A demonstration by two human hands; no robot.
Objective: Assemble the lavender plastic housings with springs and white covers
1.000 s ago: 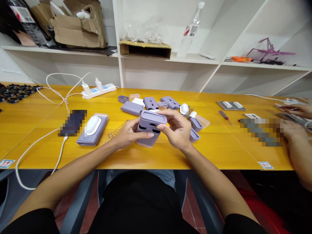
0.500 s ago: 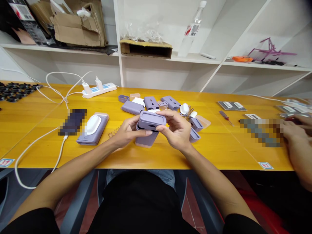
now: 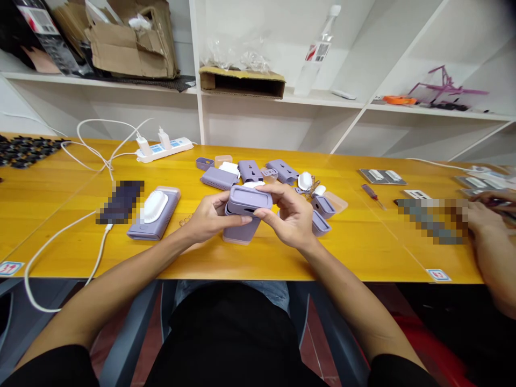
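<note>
The left hand (image 3: 207, 217) and the right hand (image 3: 288, 215) are brought together above the table, with both forearms angled inward from the lower corners of the view. A matte lavender plastic case (image 3: 244, 215) is clamped between them, the left fingers wrapped around its near side and the right fingers and thumb pressed against its other side. The case is held tilted, just above a yellow wooden table (image 3: 355, 252), near the table's middle. Its rounded upper section (image 3: 250, 200) sits over a longer lower section (image 3: 237, 234), and a dark gap between the two is partly covered by the left thumb.

Just behind the hands, a perforated lavender housing (image 3: 217, 178) and other lavender plastic parts (image 3: 282, 171) are scattered. To the right, two open lavender shells (image 3: 322, 207) lie beside a translucent peach lid (image 3: 336, 201). To the left, a white oval cover (image 3: 153, 207) rests on a flat lavender case (image 3: 153, 228). A red-handled screwdriver (image 3: 373, 196) lies farther right, and a co-worker's hand (image 3: 487, 226) is seen at the right edge, well apart from the case.
</note>
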